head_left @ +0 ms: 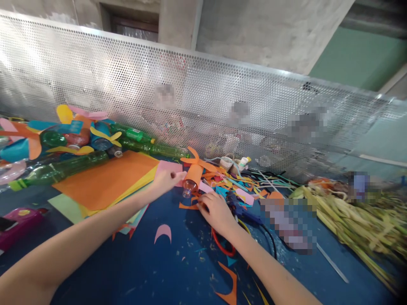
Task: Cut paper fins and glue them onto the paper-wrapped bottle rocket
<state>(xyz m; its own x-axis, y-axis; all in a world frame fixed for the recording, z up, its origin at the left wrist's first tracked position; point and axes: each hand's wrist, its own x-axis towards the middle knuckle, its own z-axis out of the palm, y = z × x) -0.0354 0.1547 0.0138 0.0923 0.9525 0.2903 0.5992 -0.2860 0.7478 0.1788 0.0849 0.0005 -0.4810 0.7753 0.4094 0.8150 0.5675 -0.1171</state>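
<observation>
My left hand (165, 181) is beside a small clear bottle (190, 186) wrapped in orange paper with an orange propeller-like paper top (197, 161). Its thumb and forefinger come together at the bottle's left side, over a pink sheet (161, 167); anything between them is too small to make out. My right hand (218, 209) rests low to the right of the bottle. Its fingers are apart and loosely bent over cut orange paper scraps (189, 206). A dark blue tool with a black cord (246, 212) lies just beyond this hand.
Coloured paper sheets (104, 180) lie at left, near green bottles (66, 167) and paper-decorated bottles (79, 131). A perforated metal panel (197, 93) stands along the back. Dried husks (346, 220) pile up at right. A red ring (222, 245) and paper cut-outs (163, 233) are in front.
</observation>
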